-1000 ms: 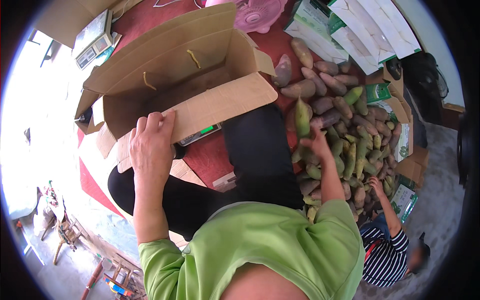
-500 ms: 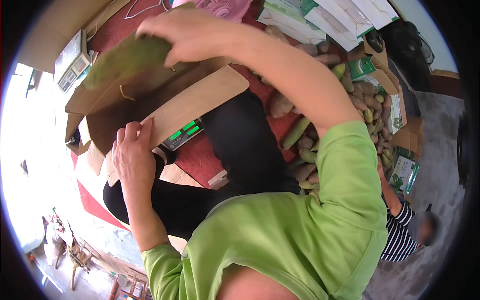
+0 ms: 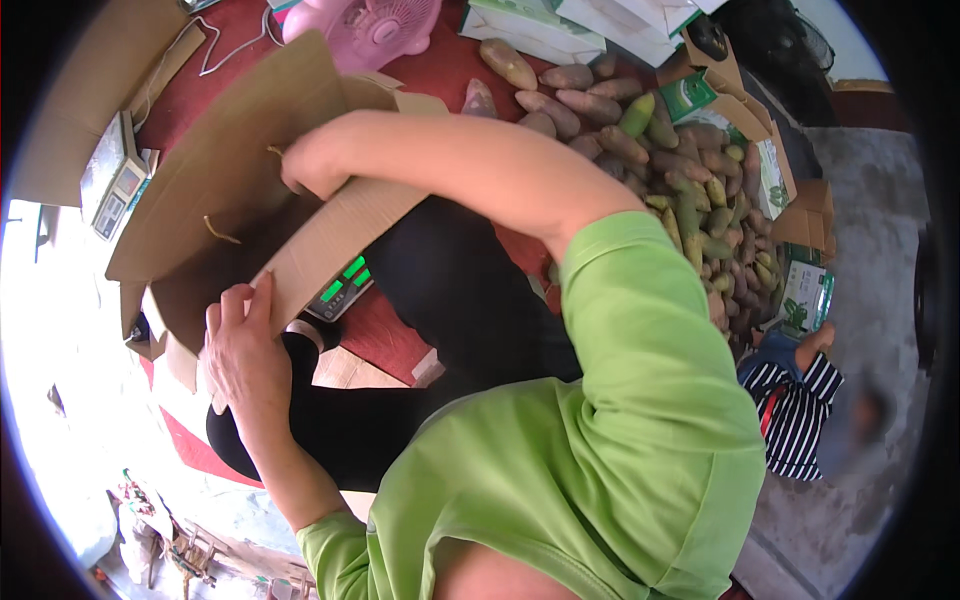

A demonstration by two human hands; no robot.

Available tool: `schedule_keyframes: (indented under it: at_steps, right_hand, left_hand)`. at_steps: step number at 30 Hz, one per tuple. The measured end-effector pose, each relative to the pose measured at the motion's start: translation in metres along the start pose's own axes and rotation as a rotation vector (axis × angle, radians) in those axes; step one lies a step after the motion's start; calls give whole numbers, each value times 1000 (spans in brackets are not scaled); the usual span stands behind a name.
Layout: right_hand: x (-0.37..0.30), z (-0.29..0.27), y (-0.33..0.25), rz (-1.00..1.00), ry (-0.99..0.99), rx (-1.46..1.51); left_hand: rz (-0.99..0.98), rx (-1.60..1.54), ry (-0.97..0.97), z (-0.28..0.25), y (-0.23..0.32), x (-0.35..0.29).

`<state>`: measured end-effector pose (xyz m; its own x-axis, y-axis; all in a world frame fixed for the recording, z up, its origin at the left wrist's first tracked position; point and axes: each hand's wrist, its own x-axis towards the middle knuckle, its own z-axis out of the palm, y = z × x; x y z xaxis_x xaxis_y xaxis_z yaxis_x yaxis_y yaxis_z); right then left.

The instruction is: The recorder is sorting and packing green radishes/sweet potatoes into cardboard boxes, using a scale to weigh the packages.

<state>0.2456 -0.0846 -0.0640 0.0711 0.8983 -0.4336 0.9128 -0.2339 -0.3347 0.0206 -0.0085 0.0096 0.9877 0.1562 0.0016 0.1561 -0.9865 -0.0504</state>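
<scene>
An open cardboard box [image 3: 180, 215] stands in front of me, tilted toward my lap. My left hand [image 3: 245, 350] is closed on the edge of its near flap [image 3: 345, 245], fingertips on the upper face. My right hand [image 3: 318, 160] reaches over that flap into the box mouth, beside a short twisted cord handle [image 3: 222, 232] on the far wall. Its fingertips are mostly hidden, and whatever they hold does not show. The depth of the box is in shadow. Under the flap, a scale [image 3: 340, 290] with lit green displays shows beside my leg.
Oblong brown-pink and green vegetables [image 3: 690, 190] lie heaped on the red floor cover to the right. White cartons [image 3: 540, 30] and a pink fan [image 3: 370, 30] stand beyond. Another scale [image 3: 115, 180] is at far left. A person in stripes [image 3: 795, 420] is at right.
My right hand has moved down from above the box into its mouth. The large, blurred green thing it carried is out of sight. My left hand stays on the flap. The view has shifted.
</scene>
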Motion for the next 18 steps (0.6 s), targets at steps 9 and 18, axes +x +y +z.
schedule_keyframes:
  at_steps: [9, 18]
  right_hand:
    - [-192, 30, 51, 253, 1055, 1032]
    - [-239, 384, 65, 1098, 488, 824]
  left_hand:
    - [-18, 39, -41, 5, -4, -2]
    - [-6, 27, -55, 3, 2, 0]
